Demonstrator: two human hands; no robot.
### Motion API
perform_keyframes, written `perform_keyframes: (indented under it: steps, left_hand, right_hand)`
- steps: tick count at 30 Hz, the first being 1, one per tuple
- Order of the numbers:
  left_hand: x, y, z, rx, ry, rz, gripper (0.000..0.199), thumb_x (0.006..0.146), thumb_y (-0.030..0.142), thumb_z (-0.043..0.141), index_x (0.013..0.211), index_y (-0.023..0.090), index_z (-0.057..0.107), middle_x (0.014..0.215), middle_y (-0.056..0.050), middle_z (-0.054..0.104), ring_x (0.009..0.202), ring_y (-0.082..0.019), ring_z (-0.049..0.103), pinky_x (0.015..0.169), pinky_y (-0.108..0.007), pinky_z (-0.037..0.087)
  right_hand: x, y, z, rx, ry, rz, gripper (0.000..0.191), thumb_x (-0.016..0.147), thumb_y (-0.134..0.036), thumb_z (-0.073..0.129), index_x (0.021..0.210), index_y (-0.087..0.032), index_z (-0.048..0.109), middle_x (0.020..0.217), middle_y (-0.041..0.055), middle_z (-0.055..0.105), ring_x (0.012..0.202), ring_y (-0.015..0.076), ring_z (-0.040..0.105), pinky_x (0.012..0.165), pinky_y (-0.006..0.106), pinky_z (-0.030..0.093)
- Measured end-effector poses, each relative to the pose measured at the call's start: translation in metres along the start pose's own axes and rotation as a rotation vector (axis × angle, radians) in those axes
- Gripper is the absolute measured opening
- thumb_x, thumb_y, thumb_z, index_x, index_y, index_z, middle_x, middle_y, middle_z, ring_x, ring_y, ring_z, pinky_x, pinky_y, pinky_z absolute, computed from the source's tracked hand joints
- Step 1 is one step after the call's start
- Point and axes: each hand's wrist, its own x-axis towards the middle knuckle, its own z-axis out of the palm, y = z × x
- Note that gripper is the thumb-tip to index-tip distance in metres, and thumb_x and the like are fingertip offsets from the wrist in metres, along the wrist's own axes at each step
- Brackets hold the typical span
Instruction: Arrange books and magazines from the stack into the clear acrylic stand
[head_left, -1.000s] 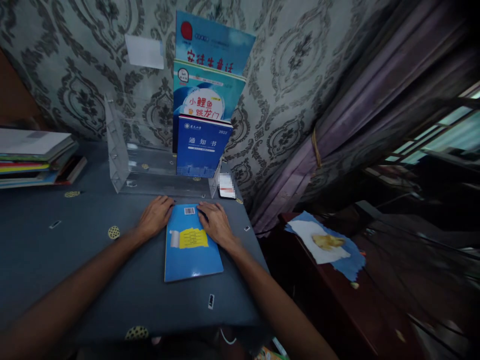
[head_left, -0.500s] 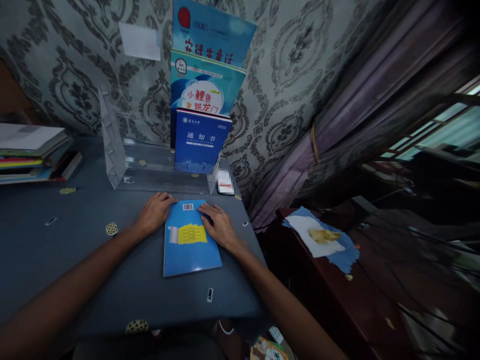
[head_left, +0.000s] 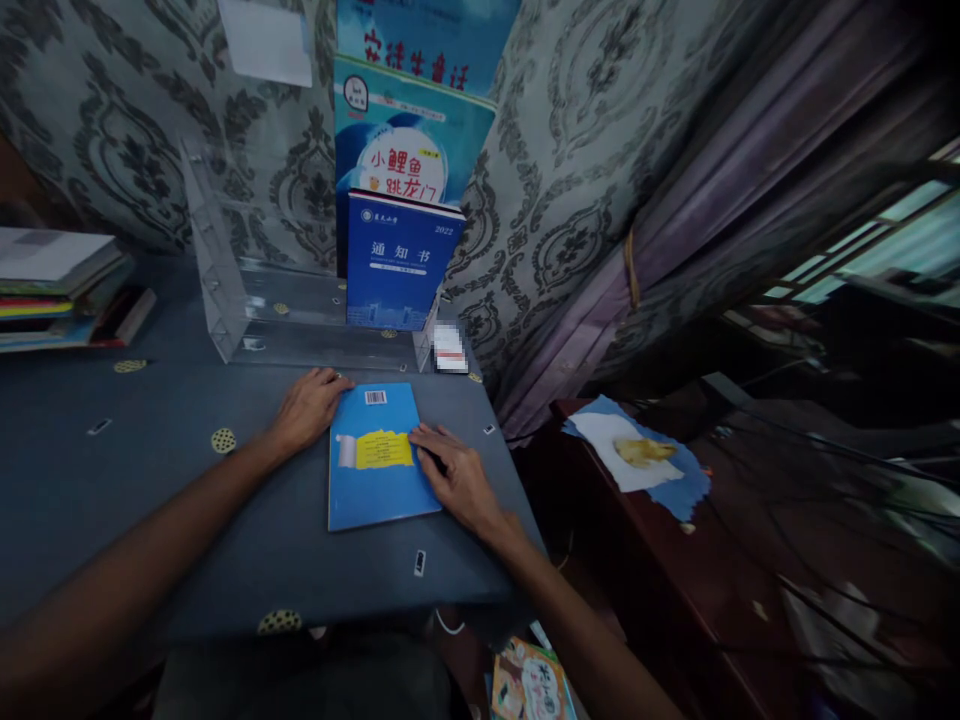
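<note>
A thin blue book (head_left: 375, 500) with a yellow panel and a barcode lies flat on the grey table cover (head_left: 285, 540). My left hand (head_left: 309, 408) rests at its upper left corner, fingers stretched out and touching the edge. Over the right edge lies my right hand (head_left: 459, 475), its fingers extended onto the cover beside the yellow panel. Neither hand grasps the book. Behind it stands a clear acrylic rack (head_left: 217, 270). At the rack's right side a dark blue booklet (head_left: 401, 270), a teal book (head_left: 420, 135) and a taller blue book (head_left: 427, 40) stand in tiers.
A stack of books and papers (head_left: 60, 285) sits at the far left. Right of the rack is a small box with a blurred label (head_left: 450, 348). A lower dark red surface (head_left: 637, 560) holds blue and white cloths (head_left: 679, 490). Another book (head_left: 532, 685) lies below the table edge.
My right hand has slid down the book's right edge, from near the barcode to beside the yellow panel. My left hand stays at the upper left corner. The camera view has shifted slightly.
</note>
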Motion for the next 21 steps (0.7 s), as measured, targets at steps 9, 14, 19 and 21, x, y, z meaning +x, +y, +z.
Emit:
perform_keyframes:
  steps: [9,14,19,21]
  left_hand:
    - [0.001,0.000,0.001,0.035,0.014,0.005,0.037,0.096,0.018,0.040,0.116,0.019,0.071,0.103,-0.011,0.067,0.098,-0.027,0.058,0.090,-0.041,0.050]
    - [0.000,0.002,0.000,0.033,0.012,-0.011,0.037,0.095,0.018,0.041,0.116,0.021,0.071,0.103,-0.010,0.067,0.098,-0.026,0.058,0.088,-0.040,0.050]
    - [0.000,0.001,0.001,0.020,0.019,-0.006,0.038,0.096,0.019,0.039,0.116,0.019,0.071,0.103,-0.011,0.067,0.098,-0.027,0.058,0.089,-0.042,0.050]
    - [0.000,0.001,0.001,0.007,0.020,-0.001,0.038,0.096,0.019,0.039,0.115,0.019,0.071,0.104,-0.011,0.067,0.099,-0.028,0.058,0.090,-0.042,0.050]
  right_hand:
    - [-0.053,-0.023,-0.001,0.007,0.091,0.005,0.032,0.096,-0.017,0.053,0.121,-0.025,0.072,0.122,0.0083,0.075,0.115,0.0239,0.071,0.110,0.050,0.050]
    - [-0.067,-0.040,0.000,-0.116,0.147,-0.047,0.031,0.095,-0.014,0.054,0.119,-0.024,0.071,0.114,0.0078,0.077,0.120,0.0261,0.066,0.108,0.054,0.048]
    - [-0.060,-0.074,0.014,-0.104,-0.040,-0.215,0.032,0.099,-0.016,0.052,0.128,-0.022,0.064,0.125,0.0072,0.073,0.129,0.0234,0.060,0.116,0.051,0.040]
    - [-0.055,-0.086,0.025,-0.080,-0.127,-0.287,0.032,0.100,-0.020,0.053,0.131,-0.021,0.062,0.130,0.0065,0.071,0.132,0.0218,0.057,0.119,0.048,0.036]
